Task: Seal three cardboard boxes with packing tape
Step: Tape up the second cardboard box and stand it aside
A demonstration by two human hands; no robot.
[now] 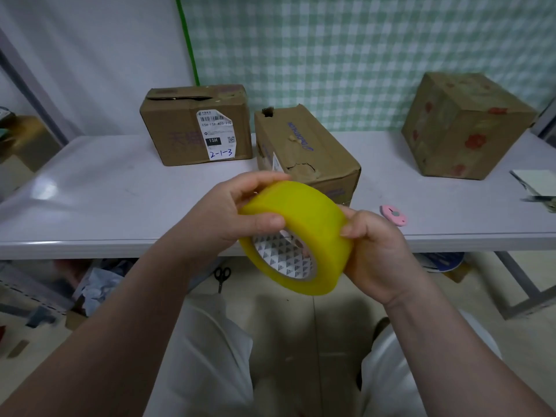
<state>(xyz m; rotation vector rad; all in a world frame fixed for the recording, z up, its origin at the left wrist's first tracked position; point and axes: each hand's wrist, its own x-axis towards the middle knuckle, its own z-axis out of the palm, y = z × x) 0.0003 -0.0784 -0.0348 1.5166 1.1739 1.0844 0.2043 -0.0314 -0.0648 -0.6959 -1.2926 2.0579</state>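
I hold a thick roll of yellow packing tape (304, 224) in front of the table edge, tilted so its patterned core faces me. My left hand (231, 215) grips its left side, thumb on the rim. My right hand (373, 254) holds its right side, thumb pressed on the outer face. Three cardboard boxes stand on the white table (120, 200): a labelled box (192, 127) at the back left with its top flap gaping, a dented box (304, 152) in the middle just behind the roll, and a box with red flowers (463, 124) at the right.
A small pink cutter (394, 215) lies on the table right of my right hand. Papers (538, 188) sit at the table's right edge. Under the table are black scissors (222, 276), crumpled plastic and clutter at the left, and a table leg frame at the right.
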